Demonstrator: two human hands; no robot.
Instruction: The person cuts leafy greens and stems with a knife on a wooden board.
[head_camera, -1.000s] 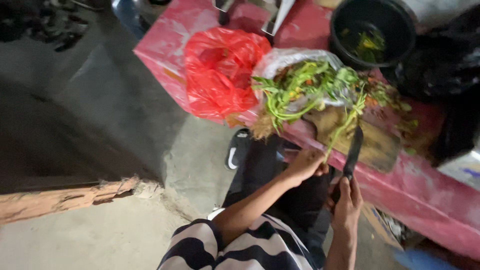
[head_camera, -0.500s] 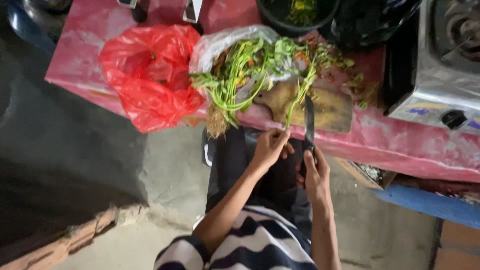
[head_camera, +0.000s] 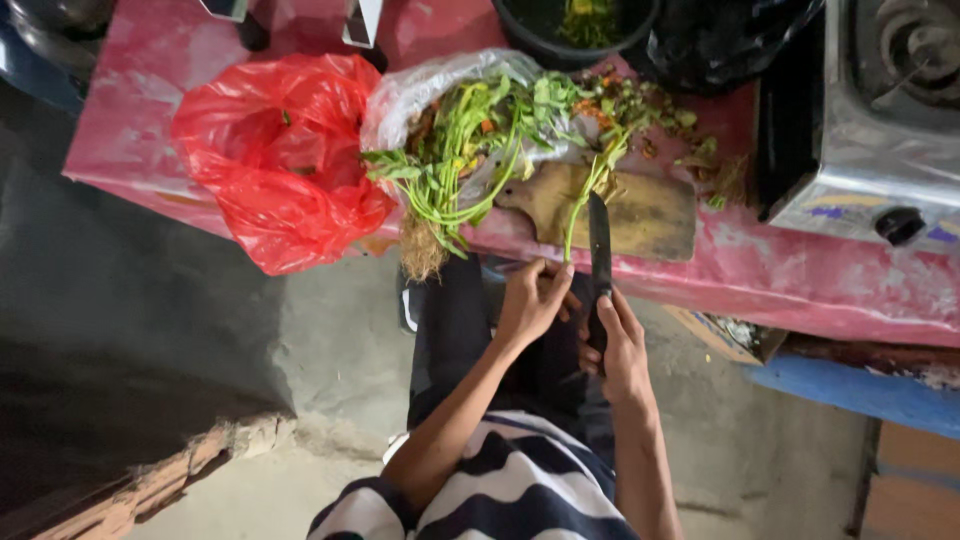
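Note:
My right hand (head_camera: 622, 338) grips the handle of a dark knife (head_camera: 599, 243), whose blade lies across a wooden cutting board (head_camera: 640, 215). My left hand (head_camera: 532, 298) pinches the lower end of a long green stalk (head_camera: 578, 215) that runs up over the board beside the blade. A loose bunch of leafy greens with roots (head_camera: 460, 160) lies to the left of the board, spilling out of a clear plastic bag (head_camera: 425, 85).
A red plastic bag (head_camera: 275, 155) sits at the left on the pink table (head_camera: 850, 280). A dark bucket (head_camera: 575, 30) and a black bag (head_camera: 720, 40) stand behind the board. A metal gas stove (head_camera: 885, 130) fills the right. Concrete floor lies below.
The view has shifted so the table sits further left and the stove shows more fully. Both hands stay on the stalk and the knife at the board's front edge.

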